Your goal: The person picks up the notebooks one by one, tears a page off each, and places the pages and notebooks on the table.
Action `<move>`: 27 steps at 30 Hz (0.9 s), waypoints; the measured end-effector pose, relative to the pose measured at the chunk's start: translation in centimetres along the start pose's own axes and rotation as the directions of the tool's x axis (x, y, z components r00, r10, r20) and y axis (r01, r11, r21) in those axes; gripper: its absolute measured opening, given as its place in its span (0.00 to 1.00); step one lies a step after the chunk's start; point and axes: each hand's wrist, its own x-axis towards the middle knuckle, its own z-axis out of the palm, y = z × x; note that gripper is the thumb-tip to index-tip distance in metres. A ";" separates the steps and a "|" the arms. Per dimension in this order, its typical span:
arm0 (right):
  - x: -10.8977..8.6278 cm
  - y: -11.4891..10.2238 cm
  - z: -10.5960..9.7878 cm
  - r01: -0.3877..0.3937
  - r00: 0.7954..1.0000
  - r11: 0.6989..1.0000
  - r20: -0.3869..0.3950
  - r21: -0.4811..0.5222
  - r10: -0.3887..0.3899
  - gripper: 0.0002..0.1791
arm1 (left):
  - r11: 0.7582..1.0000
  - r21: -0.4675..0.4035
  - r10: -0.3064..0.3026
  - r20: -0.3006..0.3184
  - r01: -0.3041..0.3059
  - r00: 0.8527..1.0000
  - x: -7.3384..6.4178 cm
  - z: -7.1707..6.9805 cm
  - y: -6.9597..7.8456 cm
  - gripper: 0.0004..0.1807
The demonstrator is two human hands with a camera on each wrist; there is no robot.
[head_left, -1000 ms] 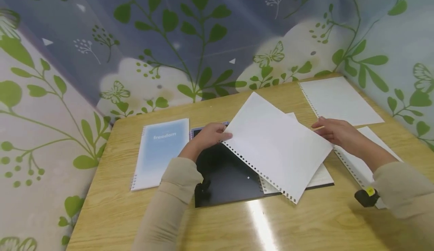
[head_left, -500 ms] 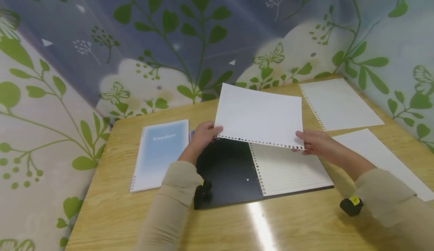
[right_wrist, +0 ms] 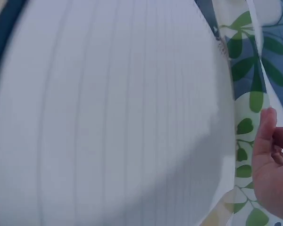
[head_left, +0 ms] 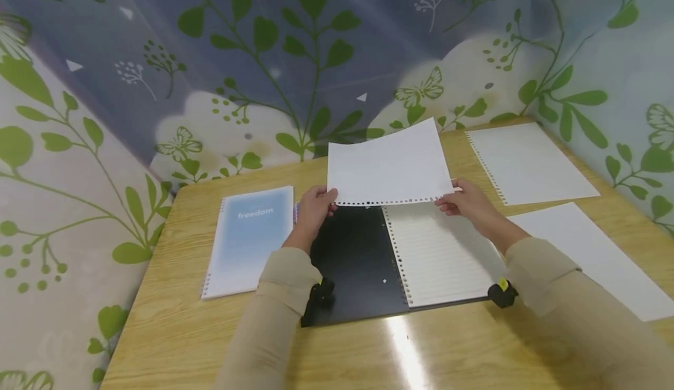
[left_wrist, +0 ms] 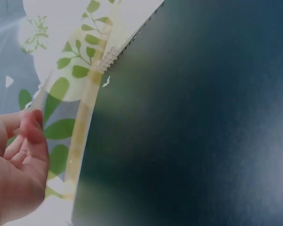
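A white loose-leaf sheet [head_left: 389, 168] with a row of punched holes along its near edge is held up above the table. My left hand [head_left: 315, 211] pinches its near left corner, and my right hand [head_left: 468, 203] pinches the near right corner. Below lies an open binder, its black cover [head_left: 350, 273] to the left and lined hole-punched paper [head_left: 442, 261] to the right. The raised sheet hides the binder's far part. In the left wrist view the black cover [left_wrist: 188, 117] fills most of the frame; lined paper [right_wrist: 118, 113] does so in the right wrist view.
A blue and white notebook marked "freedom" [head_left: 250, 238] lies left of the binder on the wooden table [head_left: 174, 273]. Two more white sheets lie at the right, a far one [head_left: 532, 162] with punched holes and a nearer one [head_left: 590, 255]. A leaf-patterned wall covering [head_left: 316, 57] borders the table.
The sheet has turned from a slanted position so its holed edge faces me, and it has moved back. My right hand has shifted left and now pinches its near right corner.
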 end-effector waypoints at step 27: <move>6.3 0.6 0.6 0.135 0.986 0.788 0.004 -0.600 -0.167 0.28 | 0.796 0.591 0.070 0.120 -0.128 0.990 4.6 1.0 -1.9 0.24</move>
